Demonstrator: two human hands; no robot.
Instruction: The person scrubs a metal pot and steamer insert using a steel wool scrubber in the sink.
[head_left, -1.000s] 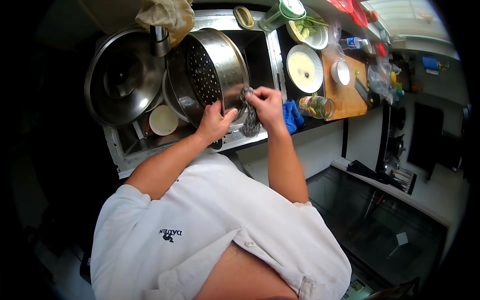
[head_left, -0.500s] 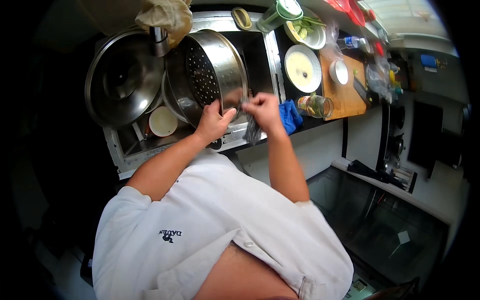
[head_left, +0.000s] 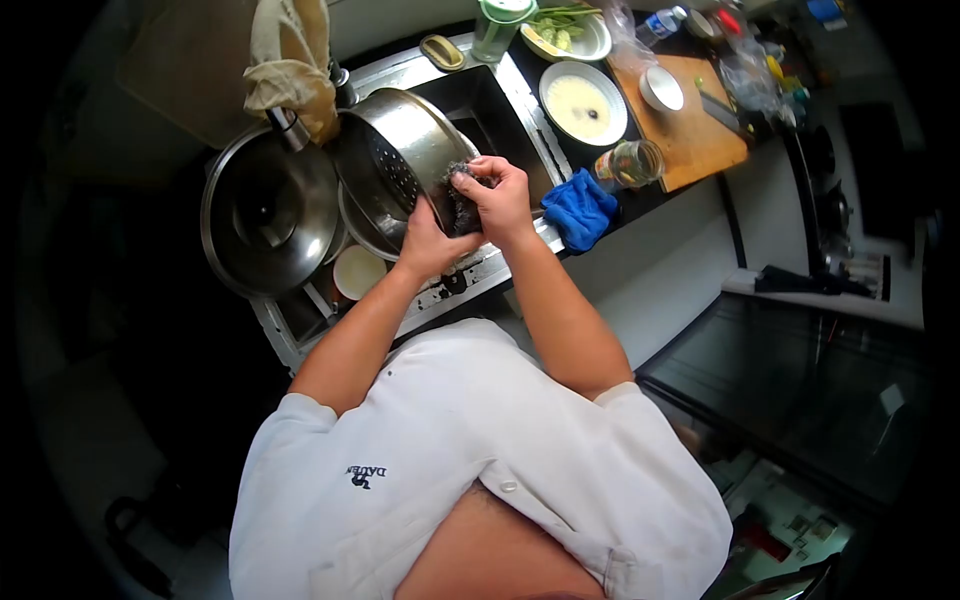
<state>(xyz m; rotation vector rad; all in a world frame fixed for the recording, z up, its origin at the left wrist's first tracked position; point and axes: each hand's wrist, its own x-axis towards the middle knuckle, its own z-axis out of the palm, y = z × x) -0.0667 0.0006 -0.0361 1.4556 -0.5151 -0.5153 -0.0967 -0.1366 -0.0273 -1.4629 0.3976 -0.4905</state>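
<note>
A metal steamer basket (head_left: 420, 125) with a perforated bottom is tilted on its side over the sink (head_left: 515, 150). My left hand (head_left: 432, 243) is closed on its near rim, thumb on the outer wall and fingers partly hidden inside. My right hand (head_left: 497, 200) pinches a dark grey steel wool scourer (head_left: 461, 205) against the outside wall, close to my left thumb. To the left of the basket, a large metal lid or pan (head_left: 235, 225) leans in the sink. Below it sits a small white bowl (head_left: 358, 272).
A cloth (head_left: 290, 85) hangs over the faucet (head_left: 288, 128). Right of the sink are a blue rag (head_left: 580, 210), a glass jar (head_left: 630, 163), a bowl of pale liquid (head_left: 560, 85), and a cutting board (head_left: 700, 150) with a white bowl (head_left: 661, 89) and a knife (head_left: 722, 112).
My right hand has brought the scourer from beside the basket onto its outer wall. My left hand keeps its hold on the rim. The camera view has shifted and turned somewhat.
</note>
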